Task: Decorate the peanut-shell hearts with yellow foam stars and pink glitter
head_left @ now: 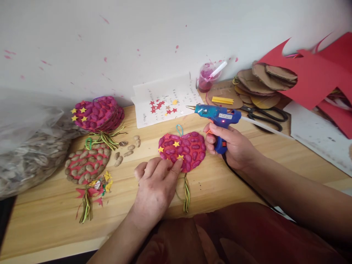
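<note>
The work surface is a wood-grain table (214, 192) set against a white wall (156, 33) spotted with magenta. The right hand (233, 145) is clamped around the handle of a blue hot-glue gun (216, 113), fingers wrapped at the orange trigger and thumb along the back; whether the trigger is pressed cannot be told. The gun is raised with its nozzle pointing left, beyond the upper edge of the plaque, an attitude that appears to hold the tip clear of the left fingers. The left hand (155, 187) lies palm down at the lower-left edge of the heart-shaped peanut plaque (194, 146), one fingertip at a yellow star (180, 157), probably to press or steady it; whether its digits are closed together on anything cannot be told. The plaque lies flat between the hands, its blue hanging loop (179, 129) at the top and its yarn tassel (187, 194) toward the person, so the piece reads upright to its user. Behind it, a handwritten sheet (141, 119) carries small red stars (157, 106), likely placed there for easy reach. An unpainted peanut plaque (88, 167) and loose peanuts (129, 149) lie to the left; scissors (280, 114) lie to the right.
</note>
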Tool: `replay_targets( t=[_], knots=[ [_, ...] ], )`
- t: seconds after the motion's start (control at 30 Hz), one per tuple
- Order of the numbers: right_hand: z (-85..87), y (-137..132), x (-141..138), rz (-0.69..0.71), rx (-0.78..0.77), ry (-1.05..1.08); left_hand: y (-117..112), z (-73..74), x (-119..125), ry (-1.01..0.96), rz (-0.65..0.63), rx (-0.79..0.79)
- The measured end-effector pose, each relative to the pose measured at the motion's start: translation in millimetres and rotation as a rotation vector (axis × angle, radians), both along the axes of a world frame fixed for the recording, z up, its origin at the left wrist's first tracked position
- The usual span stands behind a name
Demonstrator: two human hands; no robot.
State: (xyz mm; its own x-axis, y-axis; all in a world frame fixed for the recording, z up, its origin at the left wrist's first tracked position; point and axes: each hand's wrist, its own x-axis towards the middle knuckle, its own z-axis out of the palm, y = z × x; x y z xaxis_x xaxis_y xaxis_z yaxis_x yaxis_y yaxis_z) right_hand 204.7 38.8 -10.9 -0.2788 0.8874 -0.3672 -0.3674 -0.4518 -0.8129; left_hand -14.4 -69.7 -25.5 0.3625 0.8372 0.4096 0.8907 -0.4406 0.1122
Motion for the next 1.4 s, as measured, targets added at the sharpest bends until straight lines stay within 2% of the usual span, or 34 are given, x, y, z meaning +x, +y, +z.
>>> replay_targets(
  t=[0.3,0.57,1.4],
  knots=[
    [-2.0,-7.8,-1.4,0.065,0.174,-0.096,0.8,-1.9,0.4,-0.006,0.004,-0.011],
    [-7.3,-10.4,-0.4,0.147,0.262,-0.202,0.9,-0.4,1.3,0.004,0.011,-0.028],
    [-6.1,-11.1,-1.3,0.142,0.256,-0.237,1.2,0.3,4.9,0.021,0.025,-0.010]
  ],
)
